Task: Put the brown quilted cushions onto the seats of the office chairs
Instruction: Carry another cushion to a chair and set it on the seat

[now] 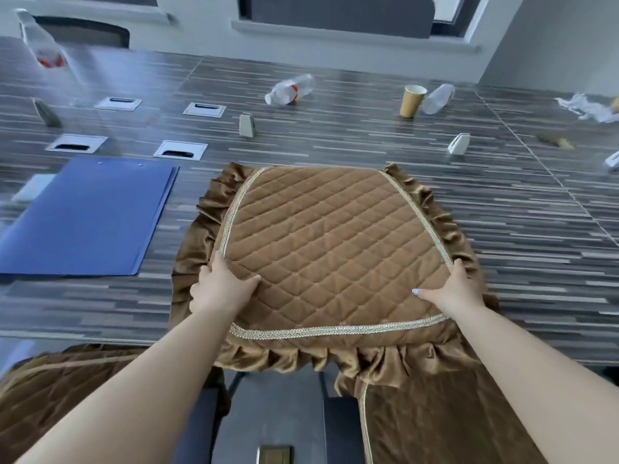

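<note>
A brown quilted cushion [331, 242] with gold trim and a ruffled skirt lies on the striped table [502, 229], its near edge hanging over the table's front. My left hand [222, 288] grips its near left corner, thumb on top. My right hand [450, 293] grips the near right corner the same way. Below the table, another brown cushion [57, 393] lies at the lower left and a third brown cushion [432, 420] at the lower right. Whether they sit on chair seats is hidden by my arms.
A blue folder [83, 216] lies left of the cushion. Further back stand a paper cup [412, 100], plastic bottles [290, 89], small name-card stands [248, 125], cable hatches [181, 149] and crumpled paper [589, 107]. Dark chair parts [271, 413] show between my arms.
</note>
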The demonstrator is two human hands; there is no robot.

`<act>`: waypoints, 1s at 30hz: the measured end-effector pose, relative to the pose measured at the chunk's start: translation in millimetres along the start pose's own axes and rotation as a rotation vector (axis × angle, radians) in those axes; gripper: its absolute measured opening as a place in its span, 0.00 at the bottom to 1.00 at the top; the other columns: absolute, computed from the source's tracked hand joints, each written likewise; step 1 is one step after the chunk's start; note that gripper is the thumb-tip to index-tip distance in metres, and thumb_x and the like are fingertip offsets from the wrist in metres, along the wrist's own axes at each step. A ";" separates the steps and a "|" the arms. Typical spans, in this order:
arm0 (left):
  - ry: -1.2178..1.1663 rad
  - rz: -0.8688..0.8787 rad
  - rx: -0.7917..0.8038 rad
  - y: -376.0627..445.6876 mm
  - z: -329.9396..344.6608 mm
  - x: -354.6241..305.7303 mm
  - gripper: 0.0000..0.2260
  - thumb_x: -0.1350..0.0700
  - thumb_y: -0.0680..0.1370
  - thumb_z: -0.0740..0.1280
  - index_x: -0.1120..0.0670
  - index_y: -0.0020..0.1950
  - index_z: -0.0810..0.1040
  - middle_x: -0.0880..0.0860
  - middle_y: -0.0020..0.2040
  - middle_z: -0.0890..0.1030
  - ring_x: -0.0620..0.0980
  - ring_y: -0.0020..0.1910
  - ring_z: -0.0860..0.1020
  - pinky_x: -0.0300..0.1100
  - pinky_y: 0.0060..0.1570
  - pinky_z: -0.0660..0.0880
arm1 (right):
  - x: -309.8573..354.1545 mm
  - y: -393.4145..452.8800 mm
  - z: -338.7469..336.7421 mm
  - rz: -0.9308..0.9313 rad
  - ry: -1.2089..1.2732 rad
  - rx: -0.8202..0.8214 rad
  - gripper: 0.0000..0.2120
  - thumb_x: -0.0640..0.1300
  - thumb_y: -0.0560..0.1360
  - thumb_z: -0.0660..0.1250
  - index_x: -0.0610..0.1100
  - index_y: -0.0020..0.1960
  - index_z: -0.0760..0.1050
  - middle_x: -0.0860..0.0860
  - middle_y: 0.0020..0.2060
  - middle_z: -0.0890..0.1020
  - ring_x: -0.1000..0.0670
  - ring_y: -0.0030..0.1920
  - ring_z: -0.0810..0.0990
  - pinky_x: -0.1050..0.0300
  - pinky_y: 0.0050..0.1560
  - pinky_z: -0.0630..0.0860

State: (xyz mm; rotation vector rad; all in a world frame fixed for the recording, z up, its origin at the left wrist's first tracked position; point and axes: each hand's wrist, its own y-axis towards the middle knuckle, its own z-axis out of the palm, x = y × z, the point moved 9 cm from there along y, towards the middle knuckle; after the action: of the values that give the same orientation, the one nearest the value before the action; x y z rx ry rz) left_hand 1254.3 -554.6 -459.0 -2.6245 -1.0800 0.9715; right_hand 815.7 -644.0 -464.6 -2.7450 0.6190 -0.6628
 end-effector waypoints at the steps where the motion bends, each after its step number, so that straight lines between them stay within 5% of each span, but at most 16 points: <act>1: -0.003 -0.028 -0.004 3.6 -1.5 2.6 0.42 0.39 0.70 0.70 0.50 0.77 0.54 0.60 0.73 0.66 0.65 0.69 0.67 0.58 0.66 0.67 | -1.7 0.2 -0.5 0.025 0.001 -0.003 0.53 0.55 0.62 0.79 0.41 0.76 0.51 0.39 0.69 0.68 0.36 0.66 0.70 0.44 0.63 0.71; 5: -0.383 -0.244 -0.007 2.9 -13.2 27.1 0.37 0.40 0.72 0.71 0.64 0.71 0.66 0.62 0.66 0.73 0.64 0.63 0.73 0.51 0.60 0.73 | -14.1 -11.2 -7.4 0.118 0.160 0.013 0.37 0.55 0.68 0.74 0.35 0.67 0.67 0.39 0.61 0.76 0.37 0.59 0.76 0.51 0.51 0.73; 11: -0.568 -0.245 -0.098 -38.9 -23.9 51.5 0.30 0.42 0.71 0.72 0.60 0.64 0.74 0.58 0.60 0.77 0.61 0.58 0.76 0.51 0.57 0.74 | -38.6 -64.3 -28.4 0.094 0.329 -0.174 0.25 0.54 0.70 0.73 0.36 0.55 0.71 0.42 0.48 0.79 0.42 0.44 0.75 0.51 0.43 0.72; 16: -0.583 -0.180 -0.161 -96.9 -30.5 52.3 0.26 0.41 0.71 0.71 0.57 0.61 0.76 0.56 0.55 0.79 0.59 0.54 0.77 0.54 0.57 0.75 | -77.1 -110.2 -50.7 0.068 0.356 -0.254 0.24 0.54 0.70 0.73 0.37 0.53 0.70 0.41 0.50 0.78 0.42 0.44 0.75 0.52 0.40 0.71; 23: -0.621 -0.106 -0.153 -202.8 -25.1 29.8 0.27 0.42 0.72 0.71 0.58 0.63 0.75 0.54 0.53 0.78 0.58 0.54 0.77 0.51 0.55 0.75 | -162.6 -159.2 -101.7 0.080 0.482 -0.287 0.25 0.55 0.68 0.74 0.38 0.54 0.71 0.41 0.52 0.77 0.38 0.50 0.78 0.43 0.48 0.77; 30: -0.621 -0.047 -0.124 -339.8 25.3 -22.8 0.28 0.41 0.71 0.71 0.59 0.62 0.76 0.57 0.55 0.80 0.59 0.53 0.78 0.51 0.53 0.76 | -295.7 -196.1 -191.2 0.079 0.525 -0.311 0.24 0.54 0.69 0.74 0.38 0.53 0.70 0.42 0.51 0.78 0.41 0.46 0.77 0.49 0.42 0.74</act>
State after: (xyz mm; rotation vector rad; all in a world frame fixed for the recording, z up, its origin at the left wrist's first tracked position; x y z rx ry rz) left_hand 1029.1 -324.0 -346.2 -2.4191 -1.3414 1.8314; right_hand 552.6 -363.2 -345.0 -2.7980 1.0085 -1.3916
